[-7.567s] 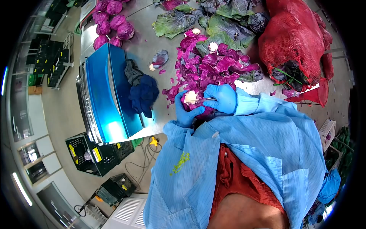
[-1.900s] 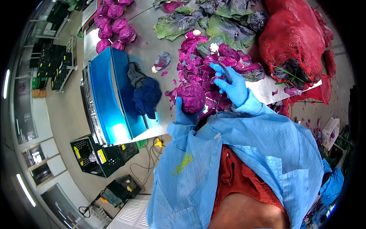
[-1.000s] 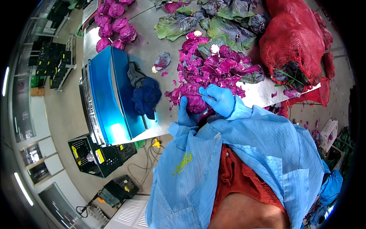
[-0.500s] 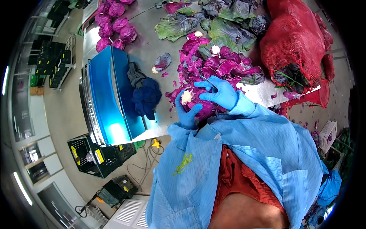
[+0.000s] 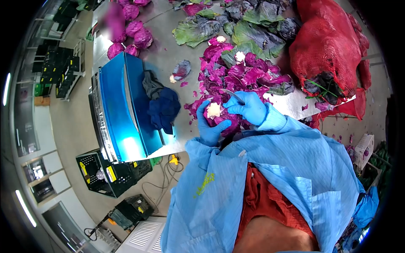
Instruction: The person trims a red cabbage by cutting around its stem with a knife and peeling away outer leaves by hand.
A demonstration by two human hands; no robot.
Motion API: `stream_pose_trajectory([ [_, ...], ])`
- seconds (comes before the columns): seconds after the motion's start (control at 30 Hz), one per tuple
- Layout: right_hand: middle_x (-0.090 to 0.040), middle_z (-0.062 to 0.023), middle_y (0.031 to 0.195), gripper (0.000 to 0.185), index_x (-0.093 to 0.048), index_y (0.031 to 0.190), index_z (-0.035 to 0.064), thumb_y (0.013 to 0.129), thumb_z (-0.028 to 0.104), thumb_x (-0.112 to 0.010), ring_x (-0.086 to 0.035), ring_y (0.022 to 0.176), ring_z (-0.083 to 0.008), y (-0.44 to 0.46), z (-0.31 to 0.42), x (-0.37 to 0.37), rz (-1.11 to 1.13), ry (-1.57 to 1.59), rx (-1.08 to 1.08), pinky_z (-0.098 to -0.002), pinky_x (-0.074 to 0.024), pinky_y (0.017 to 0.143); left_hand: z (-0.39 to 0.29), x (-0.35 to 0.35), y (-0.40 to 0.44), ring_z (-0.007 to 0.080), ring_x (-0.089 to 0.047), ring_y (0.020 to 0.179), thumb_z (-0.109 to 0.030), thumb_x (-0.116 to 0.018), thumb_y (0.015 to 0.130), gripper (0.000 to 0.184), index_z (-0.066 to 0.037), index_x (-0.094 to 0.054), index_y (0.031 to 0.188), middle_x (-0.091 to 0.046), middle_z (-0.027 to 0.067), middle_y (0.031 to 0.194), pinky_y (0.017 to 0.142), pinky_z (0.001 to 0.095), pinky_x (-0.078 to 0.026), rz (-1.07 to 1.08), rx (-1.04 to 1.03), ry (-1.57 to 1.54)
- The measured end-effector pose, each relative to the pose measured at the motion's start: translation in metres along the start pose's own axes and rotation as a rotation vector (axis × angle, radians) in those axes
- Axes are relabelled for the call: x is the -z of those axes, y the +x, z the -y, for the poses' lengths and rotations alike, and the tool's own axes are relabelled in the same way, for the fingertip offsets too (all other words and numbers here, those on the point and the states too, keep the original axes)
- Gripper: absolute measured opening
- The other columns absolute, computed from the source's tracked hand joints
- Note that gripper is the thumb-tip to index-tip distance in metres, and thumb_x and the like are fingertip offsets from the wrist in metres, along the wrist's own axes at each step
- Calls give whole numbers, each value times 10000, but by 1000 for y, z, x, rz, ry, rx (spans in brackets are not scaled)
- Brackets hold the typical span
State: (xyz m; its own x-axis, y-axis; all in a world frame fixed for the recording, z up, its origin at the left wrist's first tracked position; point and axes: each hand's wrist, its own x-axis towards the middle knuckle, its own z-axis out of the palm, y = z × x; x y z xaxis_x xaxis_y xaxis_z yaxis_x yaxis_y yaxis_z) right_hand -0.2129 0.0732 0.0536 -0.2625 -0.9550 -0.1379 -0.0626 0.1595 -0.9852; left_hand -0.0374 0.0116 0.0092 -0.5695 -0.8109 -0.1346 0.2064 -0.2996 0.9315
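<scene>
Since a second ago, the cabbage (image 5: 219, 118) has turned its white stem end (image 5: 214, 110) up. From the head view, it sits in the curled left hand (image 5: 209, 131), just beside a pile of loose leaves (image 5: 236, 76); the right hand (image 5: 251, 108) grips a knife (image 5: 234, 96) near the stem end. It looks like trimming — the next cut seems to need a steady left hand, clear of the knife. Loose leaves crowd that spot; a red net bag (image 5: 327, 55) and a blue box (image 5: 134, 99) stand farther off.
</scene>
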Motion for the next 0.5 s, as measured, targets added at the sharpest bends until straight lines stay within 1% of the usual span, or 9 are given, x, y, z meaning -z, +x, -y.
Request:
stream_pose_trajectory([
  [0.03,-669,-129,799,164,-681,890,-32,779,88,-695,-628,736,-162,1,-2,1,13,48,-31,-311,-495,692,-1,1,1,234,-490,1151,-59,-875,561,922,-95,-355,1322,-457,98,1262,1005,378,-419,10,1,7],
  [0.17,-680,-100,800,185,-673,915,-47,801,98,-688,-622,771,-151,0,21,14,137,127,-354,-316,-488,742,-1,4,1,235,-491,1145,-113,-888,550,924,-78,-366,1312,-462,97,1247,1003,371,-415,37,-44,144],
  [0.27,-649,-72,719,183,-678,900,-29,817,134,-686,-604,667,-131,0,24,16,145,129,-347,-297,-483,621,-10,-1,4,232,-492,1139,-155,-899,534,918,-74,-396,1297,-480,86,1224,1006,362,-402,31,-42,170],
  [0.3,-580,-41,610,181,-683,895,2,822,168,-691,-530,507,-104,4,18,18,184,114,-452,-276,-416,456,-10,0,3,231,-495,1136,-155,-900,533,918,-75,-397,1297,-482,86,1223,1004,362,-404,44,-39,170],
  [0.33,-554,-32,588,181,-681,893,9,822,175,-693,-500,472,-99,4,14,21,205,152,-456,-272,-387,425,-10,1,4,230,-497,1133,-156,-901,533,918,-76,-397,1297,-485,85,1221,1003,362,-407,58,-40,169],
  [0.4,-504,-13,544,181,-679,888,22,822,190,-696,-439,404,-88,2,10,24,246,230,-471,-266,-329,362,-7,4,4,227,-498,1134,-160,-902,534,918,-79,-398,1297,-490,84,1219,1001,364,-411,94,23,126],
  [0.5,-493,-12,532,169,-675,889,20,823,175,-694,-429,399,-91,1,4,29,276,289,-468,-259,-328,363,-9,-2,3,222,-499,1137,-161,-902,536,914,-82,-402,1296,-497,81,1217,1001,364,-413,123,98,42],
])
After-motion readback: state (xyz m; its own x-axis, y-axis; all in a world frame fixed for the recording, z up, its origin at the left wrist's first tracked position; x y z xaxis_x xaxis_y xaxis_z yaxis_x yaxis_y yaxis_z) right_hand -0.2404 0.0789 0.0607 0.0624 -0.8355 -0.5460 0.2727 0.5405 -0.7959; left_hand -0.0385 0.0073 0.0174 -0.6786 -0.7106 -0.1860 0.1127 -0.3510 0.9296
